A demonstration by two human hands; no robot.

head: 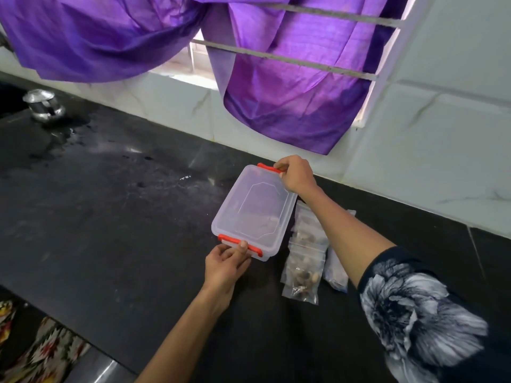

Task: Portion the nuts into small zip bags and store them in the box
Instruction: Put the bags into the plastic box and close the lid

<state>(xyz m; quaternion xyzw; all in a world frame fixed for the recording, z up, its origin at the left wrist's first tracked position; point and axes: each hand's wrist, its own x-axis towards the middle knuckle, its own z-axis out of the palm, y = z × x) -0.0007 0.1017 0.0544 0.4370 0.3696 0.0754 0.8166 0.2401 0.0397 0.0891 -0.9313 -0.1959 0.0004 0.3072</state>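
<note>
1. The box (253, 214), clear plastic with its lid on, sits on the dark table (110, 217) in the centre of the frame, one short end toward the wall and the other toward the person.
2. The left hand (225, 265), just below centre, has its thumb on the near red clasp (240, 244) and its fingers curled under the box's edge, so this grip holds the clasp.
3. The right hand (296, 172), above and right of centre, closes its grip round the far red clasp (269, 168).
4. Several zip bags (304, 261) with nuts in them lie stacked on the table just right of the box, lower right of centre, partly under the right forearm. A further pale bag (336, 272) lies beside them; its contents cannot be made out.
5. Something dim shows through the lid, too blurred to name.
6. The step in hand looks like working both clasps at once. Whether they are being opened or snapped closed cannot be told. With filled bags outside, opening seems likelier.
7. If so, the next move calls for lifting both clasps, raising the lid and setting it aside, then placing the bags inside.
</note>
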